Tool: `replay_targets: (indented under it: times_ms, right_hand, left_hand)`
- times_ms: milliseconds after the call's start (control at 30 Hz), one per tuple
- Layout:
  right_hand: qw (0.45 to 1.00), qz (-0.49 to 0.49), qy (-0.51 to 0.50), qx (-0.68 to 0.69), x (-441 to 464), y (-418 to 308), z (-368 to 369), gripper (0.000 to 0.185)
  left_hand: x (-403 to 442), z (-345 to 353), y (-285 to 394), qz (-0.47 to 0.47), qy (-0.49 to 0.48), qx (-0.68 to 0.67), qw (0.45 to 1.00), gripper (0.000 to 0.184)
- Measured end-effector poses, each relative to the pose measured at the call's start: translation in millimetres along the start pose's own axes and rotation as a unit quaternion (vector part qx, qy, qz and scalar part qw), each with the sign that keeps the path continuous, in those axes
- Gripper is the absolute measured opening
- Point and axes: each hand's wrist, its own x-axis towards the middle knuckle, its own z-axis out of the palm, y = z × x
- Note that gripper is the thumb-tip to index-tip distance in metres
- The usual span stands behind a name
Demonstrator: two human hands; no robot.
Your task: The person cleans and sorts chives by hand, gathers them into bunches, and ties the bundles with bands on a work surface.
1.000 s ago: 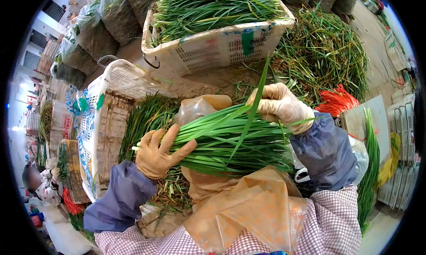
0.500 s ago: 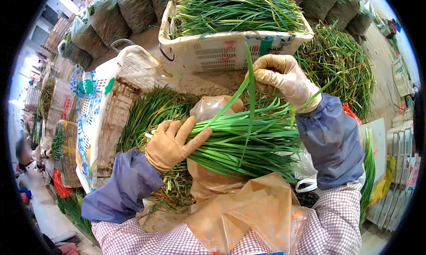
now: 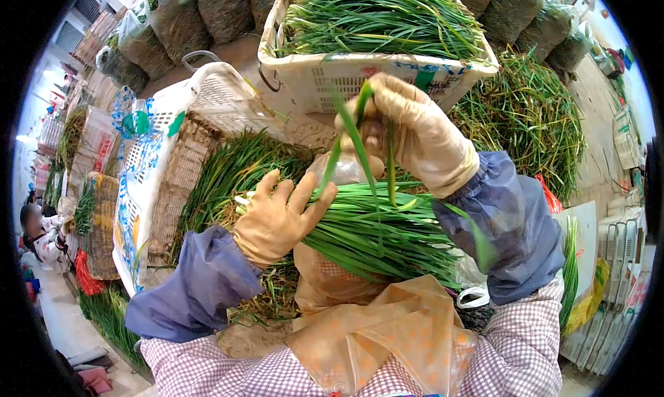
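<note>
A bunch of green garlic chives (image 3: 387,231) lies across my lap, pale ends to the left. My left hand (image 3: 277,214), in a tan glove, holds the bunch near those ends, its fingers spread over the top. Above the bunch, my gloved right hand (image 3: 408,124) is closed, pinching a few loose chive leaves (image 3: 356,137) that hang from its fingertips. Its fingertips are partly smeared by motion. Another leaf (image 3: 477,238) hangs by the right sleeve, blurred.
A white crate (image 3: 380,65) full of chives stands ahead. At the left, a tipped white crate (image 3: 155,182) has loose chives (image 3: 228,182) by its mouth. A heap of leaf scraps (image 3: 532,113) lies right. Filled bags (image 3: 225,16) line the back; a person (image 3: 45,234) is far left.
My right hand has moved left and toward me, drawing the pinched leaves away from the bunch. My left hand stays on the bunch. The view has shifted slightly.
</note>
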Motion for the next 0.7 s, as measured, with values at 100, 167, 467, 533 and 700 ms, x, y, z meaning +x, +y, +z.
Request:
replay_targets:
  times_ms: [100,167,467,533,700]
  right_hand:
    - [0.997,-0.047,0.016,0.062,13.8,4.9,-8.4,0.022]
    - [0.992,-0.068,0.044,0.092,22.5,8.9,-9.4,0.021]
    - [0.973,-0.099,0.171,0.12,43.8,23.5,-24.9,0.022]
    - [0.967,-0.121,0.203,0.092,45.6,19.6,-22.0,0.021]
    - [0.951,-0.28,0.056,0.116,25.5,-76.6,-23.1,0.015]
  left_hand:
    - [-1.2,-1.9,6.3,-0.048,-0.017,0.004,0.999,0.047]
    - [0.9,-2.3,10.5,-0.078,-0.033,0.005,0.996,0.047]
    - [-5.9,5.0,16.8,-0.133,-0.012,0.039,0.99,0.053]
    - [-0.7,5.3,13.0,-0.046,-0.022,0.004,0.999,0.048]
    - [8.3,6.4,1.8,0.031,-0.015,-0.065,0.997,0.037]
